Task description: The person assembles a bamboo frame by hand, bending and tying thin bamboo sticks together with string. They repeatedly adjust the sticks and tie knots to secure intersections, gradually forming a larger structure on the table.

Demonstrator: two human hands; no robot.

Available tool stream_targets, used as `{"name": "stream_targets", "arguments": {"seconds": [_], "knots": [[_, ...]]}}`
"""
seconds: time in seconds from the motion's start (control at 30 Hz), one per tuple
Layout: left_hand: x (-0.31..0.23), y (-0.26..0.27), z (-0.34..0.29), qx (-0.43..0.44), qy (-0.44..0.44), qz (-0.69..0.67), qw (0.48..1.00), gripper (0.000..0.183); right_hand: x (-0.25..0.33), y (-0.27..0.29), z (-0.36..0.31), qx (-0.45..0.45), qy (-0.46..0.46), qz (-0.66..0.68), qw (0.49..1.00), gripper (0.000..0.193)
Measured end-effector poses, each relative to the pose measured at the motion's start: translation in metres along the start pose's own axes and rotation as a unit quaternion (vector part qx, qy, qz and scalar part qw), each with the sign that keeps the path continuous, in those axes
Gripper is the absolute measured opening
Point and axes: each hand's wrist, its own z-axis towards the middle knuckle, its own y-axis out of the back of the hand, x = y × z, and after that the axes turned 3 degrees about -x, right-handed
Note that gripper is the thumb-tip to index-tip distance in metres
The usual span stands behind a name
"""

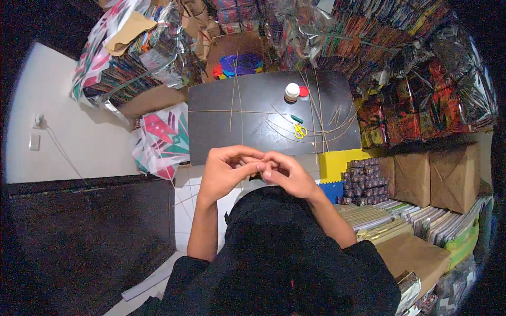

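Left hand (224,171) and right hand (294,178), fingertips together by the table's (211,126) near edge; likely fiddly fingerwork, next needing steadiness; cannot tell what's gripped.

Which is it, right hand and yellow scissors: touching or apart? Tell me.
Apart: the head view shows dark tabletop between the right hand and yellow scissors.

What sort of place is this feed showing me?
Probably a storeroom doubling as a workshop: stacked bundles line the back, brown parcels stand at right, and a dark table holds yellow scissors and thin sticks.
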Motion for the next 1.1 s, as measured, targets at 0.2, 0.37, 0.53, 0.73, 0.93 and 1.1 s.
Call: {"name": "stream_targets", "arguments": {"seconds": [0.2,0.37,0.53,0.73,0.93,1.1], "knots": [[-0.005,0.009,0.001,-0.032,-0.002,0.067,0.997,0.018,0.002,0.018,-0.002,-0.054,0.027,-0.059,0.996,0.02],[-0.004,0.012,0.002,-0.055,-0.036,0.095,0.993,0.014,0.004,0.039,-0.005,-0.107,0.016,-0.153,0.982,0.018],[-0.012,0.011,0.005,-0.027,-0.045,0.138,0.989,0.015,0.011,0.04,-0.001,-0.136,0.183,-0.34,0.912,0.037],[-0.005,0.003,0.011,0.003,-0.08,0.128,0.989,0.015,0.029,0.001,0.011,-0.022,0.067,0.057,0.996,0.046],[-0.009,0.006,0.012,-0.018,-0.028,0.086,0.996,0.016,0.01,0.006,0.016,-0.099,0.022,0.027,0.994,0.022],[-0.001,0.008,0.011,-0.026,-0.008,0.05,0.998,0.013,0.007,0.006,0.013,-0.121,0.039,0.02,0.992,0.011]]}}
